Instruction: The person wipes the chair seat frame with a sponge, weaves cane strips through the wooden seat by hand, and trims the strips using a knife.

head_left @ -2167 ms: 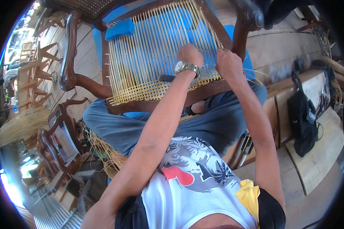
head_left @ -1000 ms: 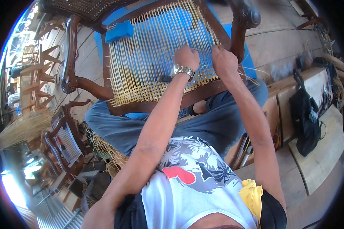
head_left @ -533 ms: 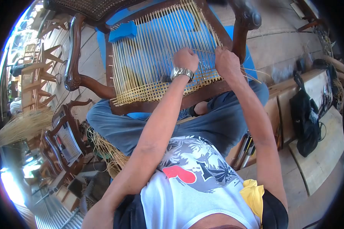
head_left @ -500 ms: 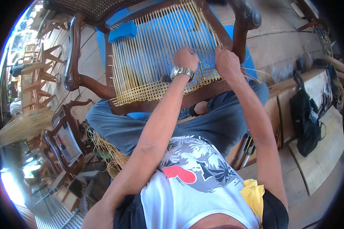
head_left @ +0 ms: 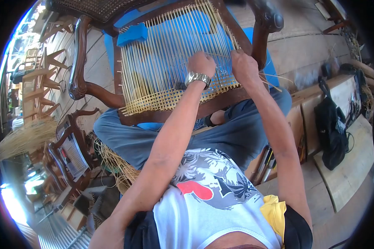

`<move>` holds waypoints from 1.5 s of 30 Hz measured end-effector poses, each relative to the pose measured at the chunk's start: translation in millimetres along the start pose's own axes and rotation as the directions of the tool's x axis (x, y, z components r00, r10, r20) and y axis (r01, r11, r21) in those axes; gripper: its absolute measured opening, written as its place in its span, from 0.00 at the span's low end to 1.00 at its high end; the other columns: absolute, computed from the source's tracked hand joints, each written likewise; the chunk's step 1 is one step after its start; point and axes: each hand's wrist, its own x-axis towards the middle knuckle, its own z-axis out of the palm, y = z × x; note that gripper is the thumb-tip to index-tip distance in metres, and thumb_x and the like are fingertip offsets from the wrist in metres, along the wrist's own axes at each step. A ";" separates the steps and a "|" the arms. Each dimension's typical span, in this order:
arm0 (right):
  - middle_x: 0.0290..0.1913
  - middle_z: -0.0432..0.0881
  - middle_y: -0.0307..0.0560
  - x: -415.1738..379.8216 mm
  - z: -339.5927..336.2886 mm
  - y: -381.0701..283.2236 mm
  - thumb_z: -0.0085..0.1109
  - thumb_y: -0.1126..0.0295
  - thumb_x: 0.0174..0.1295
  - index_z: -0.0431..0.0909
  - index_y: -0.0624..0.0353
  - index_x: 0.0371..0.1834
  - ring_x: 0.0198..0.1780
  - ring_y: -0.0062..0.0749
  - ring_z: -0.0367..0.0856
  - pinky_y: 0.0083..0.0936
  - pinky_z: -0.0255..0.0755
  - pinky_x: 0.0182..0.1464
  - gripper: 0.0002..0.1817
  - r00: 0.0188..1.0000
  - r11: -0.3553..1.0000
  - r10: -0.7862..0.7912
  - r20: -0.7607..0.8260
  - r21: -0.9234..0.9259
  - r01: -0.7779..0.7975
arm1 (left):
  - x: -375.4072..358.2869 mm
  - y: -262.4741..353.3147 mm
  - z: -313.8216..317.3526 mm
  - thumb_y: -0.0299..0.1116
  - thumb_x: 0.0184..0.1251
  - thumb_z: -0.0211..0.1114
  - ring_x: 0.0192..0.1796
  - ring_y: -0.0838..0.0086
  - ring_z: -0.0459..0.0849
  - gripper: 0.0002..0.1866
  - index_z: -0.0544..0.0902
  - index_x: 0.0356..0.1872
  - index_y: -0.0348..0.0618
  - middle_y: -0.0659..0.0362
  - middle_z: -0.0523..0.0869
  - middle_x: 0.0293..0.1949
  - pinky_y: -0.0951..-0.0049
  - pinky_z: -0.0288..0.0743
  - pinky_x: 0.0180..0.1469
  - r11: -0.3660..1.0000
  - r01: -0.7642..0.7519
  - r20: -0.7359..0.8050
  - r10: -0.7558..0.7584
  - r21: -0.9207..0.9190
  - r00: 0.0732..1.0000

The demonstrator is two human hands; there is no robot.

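Hard pulls could snap the thin cane strips (head_left: 166,45).
They fill the chair frame (head_left: 153,116); the left hand (head_left: 201,64) and right hand (head_left: 244,66) are over them, but I can't tell if they grip.

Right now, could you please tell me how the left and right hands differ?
The left hand has a metal-banded wristwatch; the right hand has none. The left hand is over the cane strands; the right hand is at the side rail. Both show their backs.

White top (head_left: 174,222), red patch (head_left: 195,190), black sleeves (head_left: 298,226), silver wristwatch (head_left: 198,78), blue-grey trousers (head_left: 237,135)
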 end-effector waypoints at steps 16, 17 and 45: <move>0.42 0.85 0.61 -4.5 0.6 -0.2 0.56 0.74 0.62 0.78 0.65 0.41 0.37 0.50 0.90 0.38 0.86 0.38 0.07 0.999 0.986 0.045 -0.013 -0.158 -0.047 | 17.2 -14.6 7.5 0.37 0.61 0.65 0.34 0.49 0.88 0.13 0.88 0.26 0.37 0.42 0.87 0.28 0.50 0.83 0.43 0.989 0.011 -0.034 -0.006 0.149 0.999; 0.41 0.85 0.60 -3.9 2.8 0.0 0.57 0.74 0.62 0.78 0.65 0.42 0.37 0.49 0.90 0.37 0.86 0.38 0.07 0.999 0.983 0.042 -0.024 -0.179 -0.046 | 15.6 -11.1 2.0 0.37 0.63 0.65 0.39 0.47 0.88 0.13 0.87 0.32 0.35 0.40 0.88 0.33 0.50 0.82 0.47 0.988 0.046 0.019 -0.050 0.146 0.999; 0.40 0.87 0.61 0.6 -3.4 -6.1 0.53 0.76 0.63 0.79 0.62 0.39 0.41 0.51 0.91 0.42 0.85 0.42 0.06 0.997 0.996 0.071 -0.030 -0.054 -0.072 | 43.5 -27.9 -24.0 0.31 0.78 0.53 0.33 0.70 0.93 0.13 0.83 0.51 0.35 0.50 0.92 0.35 0.74 0.87 0.30 0.972 0.130 0.329 -0.060 -0.197 0.943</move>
